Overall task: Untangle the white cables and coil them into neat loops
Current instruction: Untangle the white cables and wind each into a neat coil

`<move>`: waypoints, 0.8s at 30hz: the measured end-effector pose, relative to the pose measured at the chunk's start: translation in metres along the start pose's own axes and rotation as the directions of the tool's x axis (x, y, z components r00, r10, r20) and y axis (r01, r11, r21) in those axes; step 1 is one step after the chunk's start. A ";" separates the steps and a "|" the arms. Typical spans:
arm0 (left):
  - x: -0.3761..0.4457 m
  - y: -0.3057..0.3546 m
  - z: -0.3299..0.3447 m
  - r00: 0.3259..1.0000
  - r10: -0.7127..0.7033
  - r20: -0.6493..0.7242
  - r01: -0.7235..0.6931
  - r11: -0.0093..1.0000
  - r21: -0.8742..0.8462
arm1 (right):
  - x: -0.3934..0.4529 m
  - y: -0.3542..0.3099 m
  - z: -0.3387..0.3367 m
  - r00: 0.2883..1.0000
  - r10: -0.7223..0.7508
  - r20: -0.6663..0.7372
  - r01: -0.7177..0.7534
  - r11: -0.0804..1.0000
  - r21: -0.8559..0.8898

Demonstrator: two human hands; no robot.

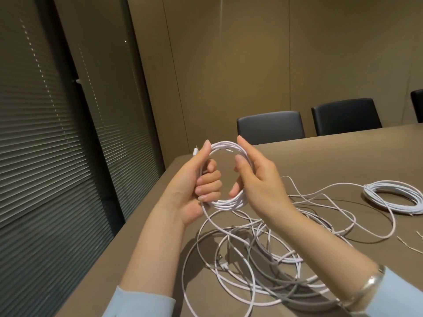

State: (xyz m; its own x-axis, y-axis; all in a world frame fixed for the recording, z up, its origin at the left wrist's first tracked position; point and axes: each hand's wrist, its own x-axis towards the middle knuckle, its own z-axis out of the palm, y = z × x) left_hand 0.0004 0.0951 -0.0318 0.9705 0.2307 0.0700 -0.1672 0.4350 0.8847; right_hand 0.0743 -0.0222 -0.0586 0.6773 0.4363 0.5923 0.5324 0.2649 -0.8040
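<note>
While loose white cable [249,266] sprawls tangled on the table [343,156] at the lower centre of the frame, I hold a small coil [225,203] raised above it at mid-frame. My left hand [194,179] curls round its left side; my right hand [256,177] pinches its right side. A finished coil [393,197] lies at the right edge, with black chairs [270,126] beyond it.

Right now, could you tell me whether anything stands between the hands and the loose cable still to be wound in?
Nothing visible does. Both hands, left hand and right hand, grip the coil; the loose cable trails from it across the table.
</note>
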 end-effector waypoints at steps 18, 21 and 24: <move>0.005 -0.004 -0.003 1.000 -0.008 -0.016 0.007 0.999 -0.052 | 0.009 -0.003 -0.008 0.885 0.379 0.270 -0.463 0.651 0.602; 0.005 -0.003 -0.002 1.000 -0.009 0.016 0.010 0.997 -0.076 | 0.010 -0.003 -0.008 0.888 0.380 0.261 -0.457 0.658 0.598; 0.004 -0.004 -0.002 0.998 -0.022 0.057 0.024 0.999 -0.048 | 0.011 -0.004 -0.011 0.878 0.415 0.240 -0.473 0.670 0.572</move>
State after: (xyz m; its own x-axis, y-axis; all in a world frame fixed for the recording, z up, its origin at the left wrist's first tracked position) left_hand 0.0046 0.0961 -0.0358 0.9822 0.1714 0.0769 -0.1516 0.4815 0.8632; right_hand 0.0851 -0.0281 -0.0485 0.6936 0.6992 0.1734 -0.2546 0.4631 -0.8490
